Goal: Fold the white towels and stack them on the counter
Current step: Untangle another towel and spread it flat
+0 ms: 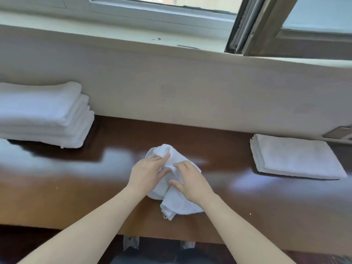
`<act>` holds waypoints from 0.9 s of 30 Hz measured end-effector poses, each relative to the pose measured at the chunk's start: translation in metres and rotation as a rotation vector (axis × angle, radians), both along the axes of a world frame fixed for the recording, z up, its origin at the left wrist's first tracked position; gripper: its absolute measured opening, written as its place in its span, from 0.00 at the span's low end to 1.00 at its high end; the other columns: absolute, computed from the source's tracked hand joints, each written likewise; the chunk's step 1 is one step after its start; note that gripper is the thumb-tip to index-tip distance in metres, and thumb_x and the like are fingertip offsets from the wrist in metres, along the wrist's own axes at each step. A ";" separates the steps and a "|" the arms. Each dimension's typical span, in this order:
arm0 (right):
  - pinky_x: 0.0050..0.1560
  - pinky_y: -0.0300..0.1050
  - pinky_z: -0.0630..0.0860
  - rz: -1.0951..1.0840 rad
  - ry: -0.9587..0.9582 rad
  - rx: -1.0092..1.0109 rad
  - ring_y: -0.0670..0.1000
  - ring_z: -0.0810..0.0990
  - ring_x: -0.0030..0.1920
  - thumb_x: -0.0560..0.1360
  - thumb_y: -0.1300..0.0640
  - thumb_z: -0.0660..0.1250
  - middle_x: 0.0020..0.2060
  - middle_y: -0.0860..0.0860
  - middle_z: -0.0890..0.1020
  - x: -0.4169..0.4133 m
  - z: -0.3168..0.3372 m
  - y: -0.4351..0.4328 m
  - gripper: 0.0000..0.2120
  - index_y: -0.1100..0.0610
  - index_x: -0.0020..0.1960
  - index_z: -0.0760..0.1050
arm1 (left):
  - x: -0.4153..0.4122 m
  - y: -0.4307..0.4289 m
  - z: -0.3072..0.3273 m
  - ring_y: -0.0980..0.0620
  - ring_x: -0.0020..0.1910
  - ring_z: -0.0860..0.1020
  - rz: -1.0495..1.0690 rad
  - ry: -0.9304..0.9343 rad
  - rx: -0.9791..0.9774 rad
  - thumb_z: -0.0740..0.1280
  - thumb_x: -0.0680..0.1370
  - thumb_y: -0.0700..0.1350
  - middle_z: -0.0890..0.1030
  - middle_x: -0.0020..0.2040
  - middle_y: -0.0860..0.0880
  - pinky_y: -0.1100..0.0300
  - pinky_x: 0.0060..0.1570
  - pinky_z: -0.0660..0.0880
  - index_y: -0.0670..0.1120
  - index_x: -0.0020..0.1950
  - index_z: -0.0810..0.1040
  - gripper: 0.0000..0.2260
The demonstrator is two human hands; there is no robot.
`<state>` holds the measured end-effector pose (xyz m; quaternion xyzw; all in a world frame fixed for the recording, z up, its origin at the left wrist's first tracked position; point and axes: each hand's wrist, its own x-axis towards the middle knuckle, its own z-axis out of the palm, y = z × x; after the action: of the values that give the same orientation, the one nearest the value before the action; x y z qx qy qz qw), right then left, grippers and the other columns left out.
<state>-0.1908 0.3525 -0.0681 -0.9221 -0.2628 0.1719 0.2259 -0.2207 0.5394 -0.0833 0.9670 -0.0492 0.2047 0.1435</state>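
Observation:
A crumpled white towel [178,201] lies bunched at the middle of the dark brown wooden counter [66,191]. My left hand [146,173] grips its upper left part, thumb and fingers pinching a fold. My right hand [190,182] sits beside it on the right of the bunch, fingers curled into the cloth. A tall stack of folded white towels [42,115] stands at the far left of the counter. A low stack of folded white towels [297,158] lies flat at the right.
A white wall and window sill [171,54] rise right behind the counter. An open window frame [253,25] juts out above at the upper right. A wall socket plate [339,133] sits at the far right. The counter's front edge runs just below my forearms.

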 end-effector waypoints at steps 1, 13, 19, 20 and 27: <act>0.61 0.43 0.71 -0.020 -0.014 -0.003 0.47 0.69 0.66 0.78 0.40 0.64 0.66 0.45 0.70 0.001 0.001 0.003 0.27 0.51 0.72 0.66 | 0.003 0.003 0.002 0.54 0.35 0.79 -0.025 -0.068 -0.003 0.75 0.72 0.54 0.80 0.34 0.57 0.65 0.26 0.72 0.50 0.58 0.85 0.16; 0.44 0.47 0.73 -0.306 -0.110 0.171 0.46 0.73 0.42 0.80 0.53 0.62 0.42 0.46 0.74 0.000 0.015 0.031 0.07 0.54 0.47 0.76 | -0.003 0.021 0.011 0.60 0.44 0.79 -0.045 0.183 -0.129 0.70 0.70 0.67 0.81 0.38 0.59 0.69 0.32 0.66 0.57 0.45 0.83 0.16; 0.38 0.34 0.67 -0.299 -0.149 0.362 0.45 0.74 0.41 0.81 0.55 0.60 0.36 0.45 0.75 0.006 0.044 0.029 0.07 0.51 0.44 0.71 | 0.013 0.000 0.031 0.56 0.43 0.80 0.113 0.296 -0.389 0.62 0.76 0.66 0.83 0.38 0.58 0.62 0.34 0.72 0.61 0.54 0.84 0.16; 0.39 0.33 0.67 -0.310 -0.148 0.391 0.44 0.74 0.41 0.81 0.55 0.60 0.36 0.45 0.75 0.008 0.047 0.027 0.07 0.51 0.44 0.71 | 0.016 -0.002 0.036 0.58 0.45 0.80 0.092 0.308 -0.445 0.62 0.77 0.65 0.84 0.40 0.61 0.63 0.37 0.74 0.62 0.52 0.84 0.14; 0.40 0.31 0.68 -0.338 -0.141 0.482 0.43 0.75 0.43 0.81 0.48 0.60 0.39 0.41 0.76 0.022 0.062 0.011 0.06 0.46 0.45 0.70 | 0.027 0.000 0.066 0.62 0.43 0.81 -0.080 0.349 -0.792 0.70 0.79 0.49 0.84 0.41 0.62 0.68 0.43 0.75 0.56 0.47 0.83 0.03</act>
<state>-0.1691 0.3638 -0.0063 -0.8822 -0.1540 0.0000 0.4449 -0.1934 0.5394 -0.0169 0.8547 0.0207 0.0357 0.5174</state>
